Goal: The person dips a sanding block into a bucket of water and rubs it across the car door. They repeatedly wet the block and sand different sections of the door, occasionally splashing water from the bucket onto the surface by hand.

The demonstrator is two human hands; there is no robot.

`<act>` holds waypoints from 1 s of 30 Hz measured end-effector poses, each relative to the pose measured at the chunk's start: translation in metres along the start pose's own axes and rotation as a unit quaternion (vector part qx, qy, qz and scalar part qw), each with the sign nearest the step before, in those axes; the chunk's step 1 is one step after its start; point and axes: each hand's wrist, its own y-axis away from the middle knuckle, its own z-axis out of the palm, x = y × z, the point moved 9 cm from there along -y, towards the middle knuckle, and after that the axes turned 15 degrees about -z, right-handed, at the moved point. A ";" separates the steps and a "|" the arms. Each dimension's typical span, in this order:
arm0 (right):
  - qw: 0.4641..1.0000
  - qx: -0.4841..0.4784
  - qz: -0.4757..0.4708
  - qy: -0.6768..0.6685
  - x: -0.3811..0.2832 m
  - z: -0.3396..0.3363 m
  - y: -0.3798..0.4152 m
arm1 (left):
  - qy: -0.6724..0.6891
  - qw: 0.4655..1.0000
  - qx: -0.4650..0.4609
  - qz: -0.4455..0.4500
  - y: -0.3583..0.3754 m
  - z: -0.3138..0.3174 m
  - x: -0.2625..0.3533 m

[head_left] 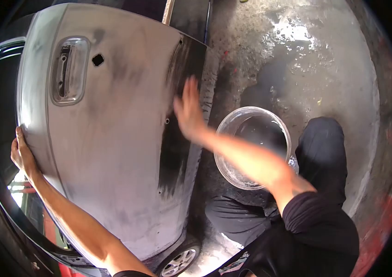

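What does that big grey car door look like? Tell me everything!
The car door is a large curved panel, dull grey as if sanded, with a dark black patch near its right edge. At upper left sits a recessed handle cup with no handle in it, and a small hole beside it. The left hand grips its left edge; the blurred right hand lies flat against the right side. A clear bucket stands beside it on the wet floor.

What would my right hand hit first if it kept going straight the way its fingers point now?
Probably the sanded grey car door panel. The right hand is blurred, open, fingers pointing up along the panel's dark rear edge, seemingly already on or just above it; depth is unclear. Nothing else shows in that line.
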 end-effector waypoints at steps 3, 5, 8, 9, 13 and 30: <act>0.998 -0.066 -0.003 -0.015 -0.023 0.010 0.048 | -0.002 1.000 -0.006 0.007 -0.002 0.002 0.000; 0.997 -0.062 -0.017 0.036 -0.001 -0.003 0.008 | 0.024 0.999 -0.030 0.003 -0.010 0.009 -0.010; 0.997 0.059 0.049 0.015 0.117 -0.042 -0.118 | 0.032 0.999 -0.028 -0.016 -0.005 0.005 -0.007; 0.995 0.044 0.094 -0.004 0.121 -0.050 -0.130 | 0.031 0.999 -0.032 -0.018 -0.001 0.007 -0.009; 0.999 -0.008 0.041 0.000 0.024 -0.011 -0.001 | 0.050 0.998 -0.023 -0.009 0.001 0.002 -0.003; 0.994 -0.106 -0.004 -0.003 0.030 -0.009 0.009 | 0.027 0.999 -0.022 0.003 0.002 0.004 0.000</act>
